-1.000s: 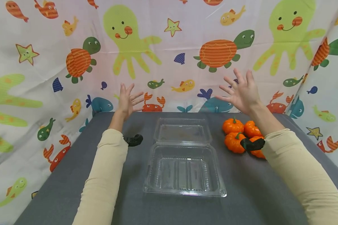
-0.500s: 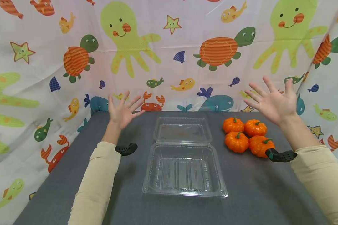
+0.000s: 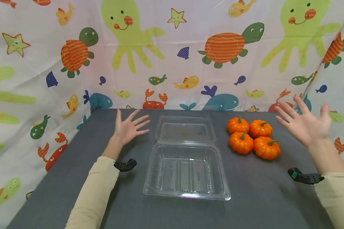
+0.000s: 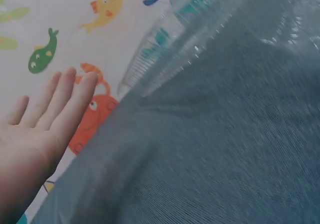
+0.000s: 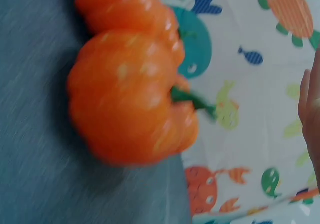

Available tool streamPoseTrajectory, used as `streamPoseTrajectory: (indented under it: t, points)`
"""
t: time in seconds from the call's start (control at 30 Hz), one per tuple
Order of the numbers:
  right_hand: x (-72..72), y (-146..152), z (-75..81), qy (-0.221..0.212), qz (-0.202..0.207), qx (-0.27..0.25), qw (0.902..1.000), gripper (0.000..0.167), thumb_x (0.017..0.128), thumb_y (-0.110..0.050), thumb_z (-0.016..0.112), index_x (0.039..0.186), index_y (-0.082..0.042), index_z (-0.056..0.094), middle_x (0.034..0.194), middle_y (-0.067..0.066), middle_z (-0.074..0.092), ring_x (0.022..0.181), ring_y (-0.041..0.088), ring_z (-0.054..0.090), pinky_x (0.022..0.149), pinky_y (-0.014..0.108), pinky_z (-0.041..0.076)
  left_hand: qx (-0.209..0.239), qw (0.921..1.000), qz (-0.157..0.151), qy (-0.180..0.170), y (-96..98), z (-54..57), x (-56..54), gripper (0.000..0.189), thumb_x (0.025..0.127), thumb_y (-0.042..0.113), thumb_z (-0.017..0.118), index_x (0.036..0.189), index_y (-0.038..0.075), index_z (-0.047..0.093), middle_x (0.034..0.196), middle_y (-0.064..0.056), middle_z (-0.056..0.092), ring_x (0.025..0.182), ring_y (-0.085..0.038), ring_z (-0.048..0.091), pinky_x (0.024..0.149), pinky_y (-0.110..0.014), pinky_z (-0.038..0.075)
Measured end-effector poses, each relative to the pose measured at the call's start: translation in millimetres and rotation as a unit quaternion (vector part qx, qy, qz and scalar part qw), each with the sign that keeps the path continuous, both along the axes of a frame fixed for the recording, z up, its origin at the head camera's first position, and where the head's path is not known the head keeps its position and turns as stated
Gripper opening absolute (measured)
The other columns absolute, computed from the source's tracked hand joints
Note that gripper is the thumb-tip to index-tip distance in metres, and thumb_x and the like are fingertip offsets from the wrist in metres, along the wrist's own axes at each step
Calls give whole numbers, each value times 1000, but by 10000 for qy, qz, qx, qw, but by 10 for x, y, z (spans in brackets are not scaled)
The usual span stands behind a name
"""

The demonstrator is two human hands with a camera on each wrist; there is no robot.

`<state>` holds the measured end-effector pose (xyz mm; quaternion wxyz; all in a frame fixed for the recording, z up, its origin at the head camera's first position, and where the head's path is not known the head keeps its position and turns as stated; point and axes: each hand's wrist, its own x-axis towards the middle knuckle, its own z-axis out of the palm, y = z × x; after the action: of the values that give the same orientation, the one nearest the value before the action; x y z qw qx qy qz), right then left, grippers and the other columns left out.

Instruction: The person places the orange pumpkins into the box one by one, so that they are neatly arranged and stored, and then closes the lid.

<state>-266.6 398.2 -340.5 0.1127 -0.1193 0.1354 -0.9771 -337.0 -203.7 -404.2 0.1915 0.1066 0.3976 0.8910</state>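
My left hand (image 3: 127, 128) is held with fingers spread, left of a clear plastic clamshell container (image 3: 186, 194), and holds nothing. The container lies opened on the table, its lid (image 3: 186, 129) folded back away from me. Over on the right, my right hand (image 3: 308, 124) has its fingers spread too, nothing in it. Nearest to it are several small orange pumpkins (image 3: 266, 148) with green stems, grouped beside the container. One pumpkin (image 5: 125, 98) fills much of the right wrist view, where only an edge of the hand shows.
A dark grey cloth covers the table (image 3: 186, 214). Behind and to both sides hangs a white curtain (image 3: 166, 41) printed with sea animals. Each wrist wears a black strap, such as the left band (image 3: 125, 165).
My right hand has moved right and down, away from in front of the pumpkins. The left hand has lowered toward the table. The container and pumpkins stay in place.
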Motion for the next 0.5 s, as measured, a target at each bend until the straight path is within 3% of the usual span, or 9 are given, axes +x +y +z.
streamPoseTrajectory:
  t: [0.2,0.37,0.5]
  points:
    - [180,252,-232,-164,-159,-227,9995,65,85,-52,61,144,-34,40,150,5,34,137,32,28,111,52,15,-532,9968,-554,-218,-12,-126,12,96,82,80,27,155,21,6,155,-22,12,139,-39,19,105,-60,24]
    - [274,381,-402,-288,-71,-63,9995,66,86,-52,59,144,-27,42,145,12,41,135,35,31,110,53,17,-1080,9864,-1099,-564,-36,-223,28,99,82,79,32,155,20,-2,154,-24,11,139,-41,17,102,-59,29]
    - [307,454,-505,-437,-82,89,9990,65,86,-52,59,143,-25,44,143,13,43,134,35,33,110,52,17,-1513,9776,-1370,-521,-30,-300,52,92,87,76,28,154,22,-3,152,-27,17,136,-41,26,99,-56,35]
